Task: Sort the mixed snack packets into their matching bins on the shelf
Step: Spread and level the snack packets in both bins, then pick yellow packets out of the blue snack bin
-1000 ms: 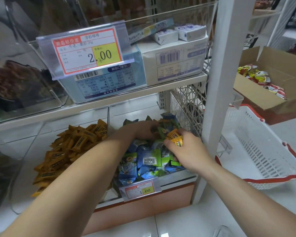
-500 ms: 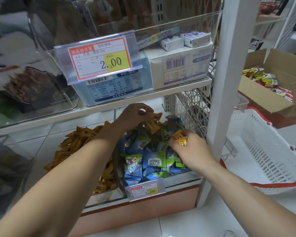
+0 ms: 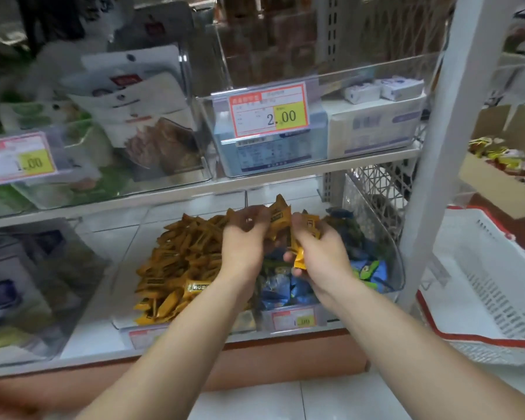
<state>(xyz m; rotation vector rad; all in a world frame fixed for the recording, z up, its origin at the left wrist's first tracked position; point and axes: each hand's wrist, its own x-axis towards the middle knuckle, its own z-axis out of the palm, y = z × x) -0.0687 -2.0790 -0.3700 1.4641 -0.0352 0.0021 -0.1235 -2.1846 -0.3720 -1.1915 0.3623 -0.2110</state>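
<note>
Both hands [image 3: 285, 237] clutch orange packets [image 3: 281, 218]

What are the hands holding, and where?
The left hand pinches an orange packet by its lower end. The right hand grips more orange packets around their middles.

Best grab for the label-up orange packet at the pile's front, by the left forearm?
Pinch the orange packet across its narrow width at mid-body, coming from above and the front-left. It seems to lie flat atop the pile, long axis left-right, and the left forearm covers its right end.
</note>
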